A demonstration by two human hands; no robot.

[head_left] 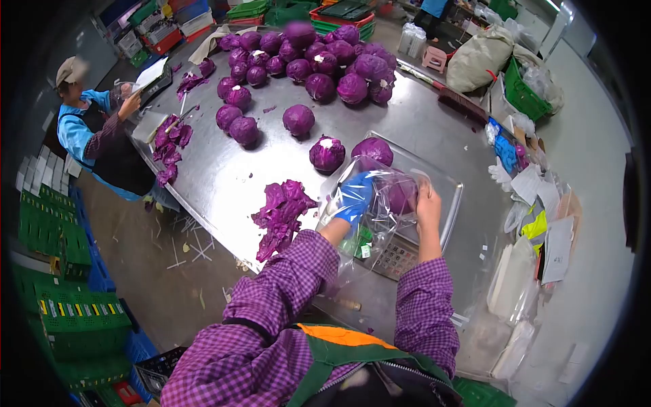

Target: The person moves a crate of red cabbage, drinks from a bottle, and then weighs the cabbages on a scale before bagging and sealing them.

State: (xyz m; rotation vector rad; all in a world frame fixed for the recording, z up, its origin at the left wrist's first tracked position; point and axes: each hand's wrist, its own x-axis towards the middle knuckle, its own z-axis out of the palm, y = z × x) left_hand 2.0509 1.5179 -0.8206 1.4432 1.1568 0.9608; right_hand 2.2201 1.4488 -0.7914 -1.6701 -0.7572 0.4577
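Right of the frame's centre, a cabbage [400, 194] sat inside a clear bag [371, 227] over the tray [449, 201]; whether it touched the metal, I could not tell. The right hand [428, 203] had its fingers closed on the bag at the cabbage's right. Film and glare hid what, if anything, the fingers of the gloved left hand [354, 197] grasped. Hard pulling looked likely to split the thin film. A slack hold could have dropped the cabbage against the loose one [372, 150] above it in frame, and sagging film might have pressed the keypad [399, 262].
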